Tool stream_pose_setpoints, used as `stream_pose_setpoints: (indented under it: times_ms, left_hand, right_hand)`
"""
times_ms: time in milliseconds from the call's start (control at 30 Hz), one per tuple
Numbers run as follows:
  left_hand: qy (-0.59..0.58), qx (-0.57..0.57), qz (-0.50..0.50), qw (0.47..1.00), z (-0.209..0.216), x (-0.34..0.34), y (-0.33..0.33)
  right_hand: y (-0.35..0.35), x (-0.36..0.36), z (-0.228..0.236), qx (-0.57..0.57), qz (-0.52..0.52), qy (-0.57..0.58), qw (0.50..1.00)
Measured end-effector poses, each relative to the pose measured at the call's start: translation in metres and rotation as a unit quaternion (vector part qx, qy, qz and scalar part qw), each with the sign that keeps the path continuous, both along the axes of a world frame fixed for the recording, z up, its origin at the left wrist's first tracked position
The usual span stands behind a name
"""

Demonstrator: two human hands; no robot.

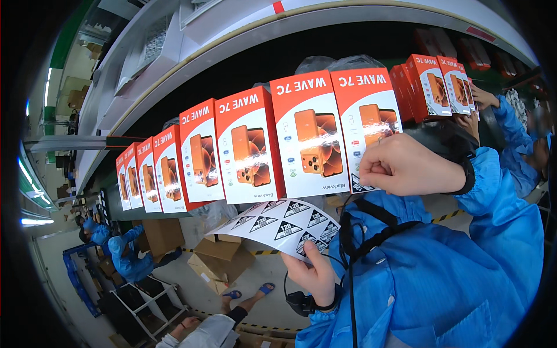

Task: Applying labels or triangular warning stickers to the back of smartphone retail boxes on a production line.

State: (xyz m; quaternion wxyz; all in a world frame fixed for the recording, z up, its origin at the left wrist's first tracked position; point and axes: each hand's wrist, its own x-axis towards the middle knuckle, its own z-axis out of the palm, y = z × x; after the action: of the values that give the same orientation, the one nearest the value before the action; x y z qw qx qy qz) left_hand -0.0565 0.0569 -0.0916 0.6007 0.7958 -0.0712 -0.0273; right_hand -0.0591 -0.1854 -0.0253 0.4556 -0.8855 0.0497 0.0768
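Note:
My left hand (313, 272) pinches the edge of a curved white sheet of black-and-white diamond-shaped stickers (264, 223), thumb on top, below the row of boxes. My right hand (409, 165) is closed, its fingertips pressed together at the lower left corner of an upright red-and-white phone box (365, 87). Just under those fingertips shows a black triangular sticker (360, 184), partly covered by the hand. To its left stands another such phone box (307, 124), with an orange phone pictured on its front. The printing on the boxes appears upside down.
More phone boxes (200, 153) line the dark bench leftward, and a further group (429, 87) stands at right beside a co-worker's hands (484, 95). A shelf (278, 29) runs above. Open cartons (220, 261) and other people are on the floor side. A black cable (351, 290) hangs before me.

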Motion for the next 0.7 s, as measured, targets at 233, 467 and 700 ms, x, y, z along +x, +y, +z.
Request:
stream_pose_setpoints:
  times_ms: [233, 467, 700]
  left_hand:
    - [-0.01, 0.024, -0.006, 1.0, 0.0, 0.004, -0.002]
    - [0.005, 0.021, -0.01, 1.0, 0.002, 0.005, -0.001]
    - [-0.013, -0.12, 0.054, 0.991, -0.003, -0.001, -0.002]
  right_hand:
    - [0.001, -0.003, -0.007, -0.007, -0.001, -0.035, 0.999]
    - [0.003, -0.005, -0.009, -0.047, -0.001, -0.04, 0.998]
    - [0.003, -0.007, -0.014, -0.151, -0.012, -0.12, 0.981]
